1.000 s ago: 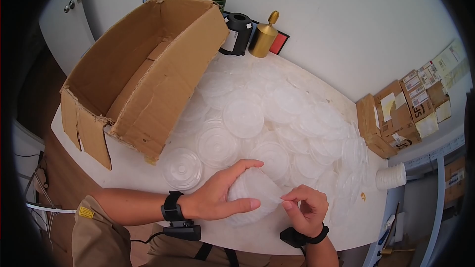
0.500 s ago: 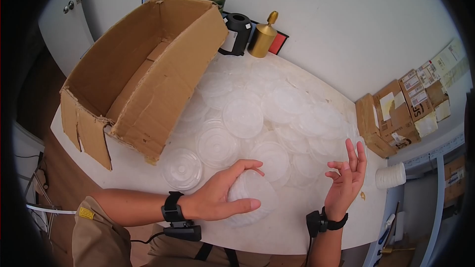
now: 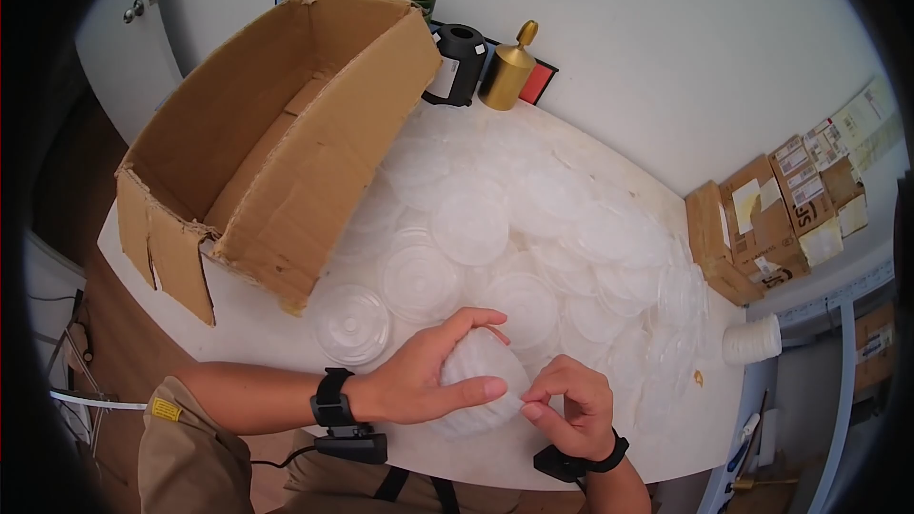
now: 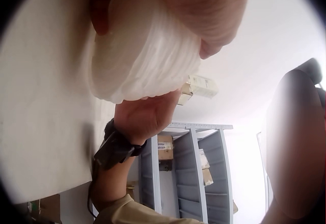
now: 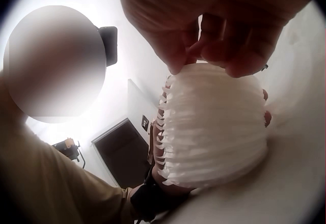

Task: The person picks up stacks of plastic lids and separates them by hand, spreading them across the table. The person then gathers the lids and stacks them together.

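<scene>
My left hand (image 3: 433, 371) grips a stack of translucent plastic lids (image 4: 147, 51), its thumb across the near side and its fingers round the far side. The stack is held on edge close over the table, and the right wrist view shows its many thin rims. At the stack's right side, my right hand (image 3: 576, 409) pinches the rim of the end lid (image 3: 495, 362) between thumb and forefinger. Beyond both hands spreads a heap of loose lids (image 3: 581, 238). One clear lid (image 3: 352, 325) with a ringed centre lies left of the left hand.
A large open cardboard box (image 3: 333, 162) stands tilted at the back left. Behind it are a spray can (image 3: 417, 2), a black container (image 3: 462, 62) and a gold canister (image 3: 506, 76). Another lid stack (image 3: 752, 339) lies at the right edge, near brown cartons (image 3: 762, 219) by the wall.
The right hand pulled at a lid's edge, swung out right with fingers spread over the loose lids, then came back to pinch the stack's rim. The left hand has kept its hold.
</scene>
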A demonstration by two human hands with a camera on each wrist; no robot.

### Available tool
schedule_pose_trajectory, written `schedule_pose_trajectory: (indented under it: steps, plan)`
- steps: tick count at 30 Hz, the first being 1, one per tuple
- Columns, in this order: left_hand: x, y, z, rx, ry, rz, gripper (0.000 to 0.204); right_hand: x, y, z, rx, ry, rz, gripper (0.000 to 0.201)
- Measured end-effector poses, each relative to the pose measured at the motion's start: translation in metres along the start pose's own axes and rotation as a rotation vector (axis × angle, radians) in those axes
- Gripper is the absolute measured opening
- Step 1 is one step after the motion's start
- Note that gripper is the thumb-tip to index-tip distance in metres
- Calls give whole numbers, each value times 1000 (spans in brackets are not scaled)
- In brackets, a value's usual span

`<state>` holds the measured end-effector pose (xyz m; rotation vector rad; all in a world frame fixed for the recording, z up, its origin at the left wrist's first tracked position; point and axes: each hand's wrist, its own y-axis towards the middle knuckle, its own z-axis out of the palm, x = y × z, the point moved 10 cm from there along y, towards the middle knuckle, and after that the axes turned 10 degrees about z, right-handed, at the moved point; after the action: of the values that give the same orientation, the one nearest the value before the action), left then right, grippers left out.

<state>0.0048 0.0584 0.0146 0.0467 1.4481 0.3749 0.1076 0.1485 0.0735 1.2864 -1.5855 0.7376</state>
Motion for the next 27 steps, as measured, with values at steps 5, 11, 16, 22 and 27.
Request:
schedule_pose_trajectory:
  steps: [5, 11, 16, 22, 27]
  plan:
    - [1, 1, 0, 8, 3, -4, 71, -4, 1, -1, 9, 40, 14, 7]
    - [-2, 2, 2, 28, -8, -4, 76, -19, -6, -2, 9, 165, 141, 4]
    - [-2, 2, 4, 59, 7, 6, 77, -31, -11, -11, -78, 223, 265, 9]
    - [-1, 1, 1, 42, 19, -17, 76, -39, -12, -24, -239, 345, 304, 11]
    - [-3, 0, 1, 34, 12, -9, 75, -40, -11, -53, -437, 380, 191, 13]
